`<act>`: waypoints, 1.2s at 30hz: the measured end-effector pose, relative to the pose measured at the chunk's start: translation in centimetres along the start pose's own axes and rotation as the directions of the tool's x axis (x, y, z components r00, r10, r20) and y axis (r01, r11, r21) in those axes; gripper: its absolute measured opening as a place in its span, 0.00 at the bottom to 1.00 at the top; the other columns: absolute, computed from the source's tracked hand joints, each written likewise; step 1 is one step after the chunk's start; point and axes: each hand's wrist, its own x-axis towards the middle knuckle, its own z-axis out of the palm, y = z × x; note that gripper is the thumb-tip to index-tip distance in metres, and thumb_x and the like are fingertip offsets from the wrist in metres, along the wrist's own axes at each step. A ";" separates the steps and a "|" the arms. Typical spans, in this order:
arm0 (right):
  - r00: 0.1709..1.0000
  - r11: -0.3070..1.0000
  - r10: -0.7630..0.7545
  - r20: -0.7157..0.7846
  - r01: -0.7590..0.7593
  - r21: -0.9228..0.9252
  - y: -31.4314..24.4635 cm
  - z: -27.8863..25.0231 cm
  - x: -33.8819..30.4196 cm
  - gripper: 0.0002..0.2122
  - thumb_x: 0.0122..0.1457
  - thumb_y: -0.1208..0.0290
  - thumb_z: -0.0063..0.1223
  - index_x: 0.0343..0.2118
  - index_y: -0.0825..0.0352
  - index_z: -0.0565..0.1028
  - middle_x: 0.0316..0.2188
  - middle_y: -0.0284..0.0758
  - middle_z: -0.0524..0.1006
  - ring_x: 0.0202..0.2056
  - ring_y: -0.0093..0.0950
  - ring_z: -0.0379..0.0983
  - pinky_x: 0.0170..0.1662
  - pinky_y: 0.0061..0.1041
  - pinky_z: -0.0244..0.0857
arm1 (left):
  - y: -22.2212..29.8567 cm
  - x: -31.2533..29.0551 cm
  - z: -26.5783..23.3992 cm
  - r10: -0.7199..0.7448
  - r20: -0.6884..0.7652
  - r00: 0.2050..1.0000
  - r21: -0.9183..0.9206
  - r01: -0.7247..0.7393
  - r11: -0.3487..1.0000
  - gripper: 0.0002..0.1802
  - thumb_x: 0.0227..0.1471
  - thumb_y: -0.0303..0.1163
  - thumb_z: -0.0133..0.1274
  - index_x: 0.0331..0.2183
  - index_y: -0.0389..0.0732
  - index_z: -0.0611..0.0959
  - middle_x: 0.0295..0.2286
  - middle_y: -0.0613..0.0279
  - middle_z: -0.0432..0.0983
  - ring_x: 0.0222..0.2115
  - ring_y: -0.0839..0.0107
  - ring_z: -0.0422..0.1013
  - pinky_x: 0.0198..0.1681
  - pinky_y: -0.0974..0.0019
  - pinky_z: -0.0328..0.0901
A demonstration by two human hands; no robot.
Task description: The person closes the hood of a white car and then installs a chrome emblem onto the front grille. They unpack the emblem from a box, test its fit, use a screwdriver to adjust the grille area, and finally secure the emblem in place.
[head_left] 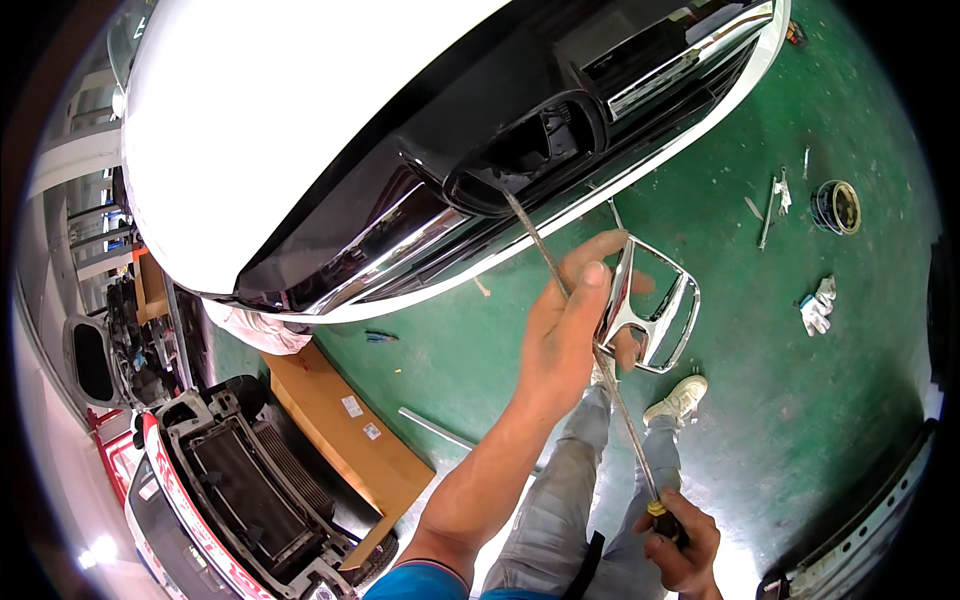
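Observation:
My left hand (565,330) is closed on a chrome car emblem (655,325), an open frame with a letter-shaped bar inside. Thumb and fingers pinch its left side. My right hand (682,550) grips the yellow-and-black handle of a long screwdriver (628,425). A thin shaft (535,232) in line with it passes by my left hand and reaches toward the round opening (545,140) in the black car grille (440,130). Whether the left fingers also press on the shaft is hard to tell. The shaft's tip lies at the opening's lower edge.
The white car (260,110) fills the upper left. A cardboard box (345,420) and a car front with exposed radiator (250,490) stand lower left. On the green floor lie gloves (818,306), a round tin (836,207), a metal strip (435,428) and small tools (380,338).

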 end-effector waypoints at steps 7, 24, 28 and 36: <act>0.980 0.979 -0.198 -0.018 0.197 -0.055 0.2 0.3 1.2 0.29 0.50 0.83 0.50 0.59 0.70 0.64 0.28 0.46 0.78 0.17 0.21 0.69 0.23 0.20 0.64 | 0.0 0.5 -0.1 0.025 0.007 1.000 0.013 -0.025 1.000 0.32 0.65 0.49 0.36 0.57 0.32 0.64 0.39 0.39 0.73 0.16 0.72 0.70 0.24 0.68 0.69; 0.984 0.983 -0.180 -0.007 0.180 0.040 2.0 -0.8 1.8 0.29 0.47 0.84 0.50 0.58 0.69 0.67 0.28 0.46 0.78 0.19 0.22 0.70 0.23 0.20 0.65 | -0.3 1.1 -0.4 0.026 -0.024 0.999 0.036 -0.025 0.999 0.30 0.65 0.47 0.37 0.57 0.33 0.65 0.39 0.40 0.73 0.16 0.72 0.70 0.23 0.69 0.69; 0.977 0.971 -0.198 -0.075 0.186 -0.148 -0.2 0.0 1.1 0.31 0.44 0.84 0.55 0.56 0.70 0.68 0.27 0.43 0.78 0.21 0.22 0.71 0.26 0.20 0.66 | -0.2 1.2 -0.3 0.035 0.046 0.998 -0.038 -0.033 0.999 0.30 0.66 0.48 0.35 0.58 0.34 0.63 0.40 0.40 0.73 0.15 0.71 0.69 0.24 0.69 0.69; 0.945 0.665 -0.300 -0.131 0.108 -0.739 -5.1 2.7 -0.4 0.22 0.50 0.83 0.58 0.51 0.66 0.73 0.35 0.46 0.77 0.29 0.41 0.77 0.28 0.31 0.71 | -0.2 1.4 -0.5 0.057 0.179 0.982 -0.346 0.009 0.938 0.32 0.67 0.49 0.30 0.60 0.34 0.59 0.42 0.35 0.72 0.14 0.70 0.68 0.25 0.66 0.70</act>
